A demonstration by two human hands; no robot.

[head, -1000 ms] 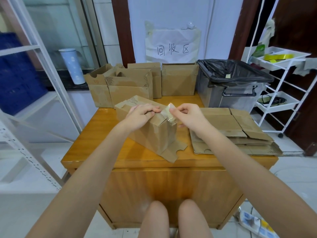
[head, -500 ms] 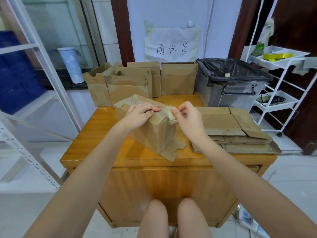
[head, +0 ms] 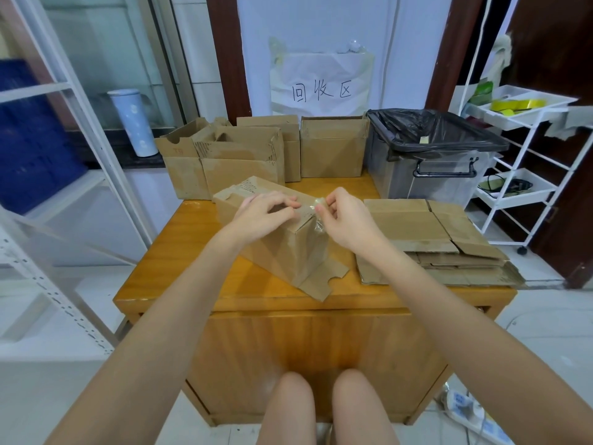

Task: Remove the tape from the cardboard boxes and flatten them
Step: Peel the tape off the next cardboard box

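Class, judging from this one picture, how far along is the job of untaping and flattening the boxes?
Done: a stack of flattened boxes lies at the table's right. In hand: the left hand steadies one box while the right hand pinches its clear tape. Left: several upright boxes behind.

You are finding bare wooden tabletop [head: 179, 252] lying open to the left of the cardboard box [head: 282, 248] you are working. To its right, the flattened stack [head: 426, 239] is sitting close, narrowing the gap. Behind, upright boxes [head: 244, 159] and the lined bin [head: 430, 155] are walling off the far edge.
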